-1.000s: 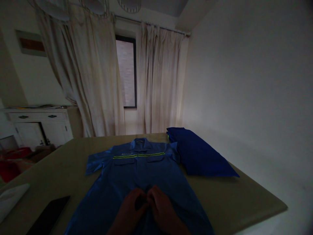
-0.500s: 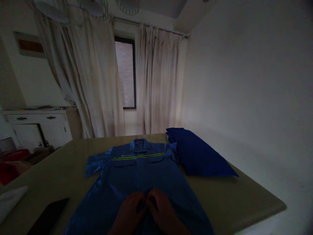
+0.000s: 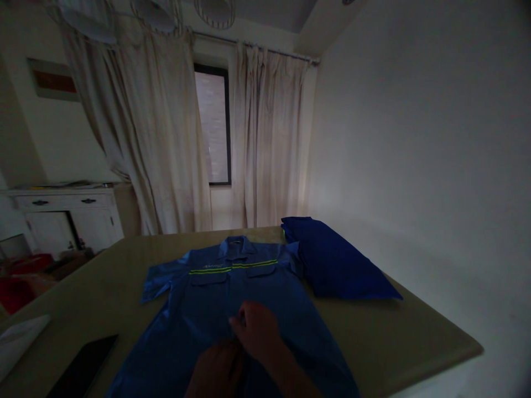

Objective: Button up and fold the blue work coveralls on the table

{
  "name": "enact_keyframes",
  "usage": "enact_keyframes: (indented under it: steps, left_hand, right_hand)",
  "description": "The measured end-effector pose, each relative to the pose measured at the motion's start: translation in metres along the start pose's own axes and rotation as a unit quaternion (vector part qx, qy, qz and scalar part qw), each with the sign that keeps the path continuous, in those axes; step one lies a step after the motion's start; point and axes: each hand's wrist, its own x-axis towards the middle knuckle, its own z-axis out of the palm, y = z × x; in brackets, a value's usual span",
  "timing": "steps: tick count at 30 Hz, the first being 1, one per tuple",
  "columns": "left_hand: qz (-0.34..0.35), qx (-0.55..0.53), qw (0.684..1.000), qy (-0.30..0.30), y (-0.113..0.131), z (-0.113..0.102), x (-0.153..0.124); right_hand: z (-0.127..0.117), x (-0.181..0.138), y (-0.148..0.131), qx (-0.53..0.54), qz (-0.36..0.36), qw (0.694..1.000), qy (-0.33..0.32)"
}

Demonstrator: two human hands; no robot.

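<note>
Shirt [image 3: 209, 309] lies front-up on the table [image 3: 398, 348], left hand [image 3: 216, 366] and right hand [image 3: 258, 330] together at its centre front, whether pinching cloth cannot be told; uneven pulling by either could skew the front edges.

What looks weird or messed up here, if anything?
One white cabinet door looks ajar, with a dark gap beside it. The left curtain slants sideways, while the right curtain hangs straighter. The blue shirt lies spread out, with no spill or tear I can see.
</note>
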Motion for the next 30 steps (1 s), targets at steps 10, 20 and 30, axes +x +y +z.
enact_keyframes:
  steps: [10,20,30]
  left_hand:
    - [-0.096,0.129,0.987,-0.013,-0.017,-0.002,-0.02]
    - [-0.044,0.155,0.987,0.008,-0.027,-0.01,0.046]
    - [-0.059,0.128,0.989,0.05,-0.041,-0.012,0.096]
  right_hand:
    - [0.015,0.028,0.036,0.078,0.051,0.996,0.003]
    - [0.029,0.06,0.06,0.199,0.041,0.979,-0.02]
    - [0.022,0.087,0.074,0.182,0.023,0.983,-0.03]
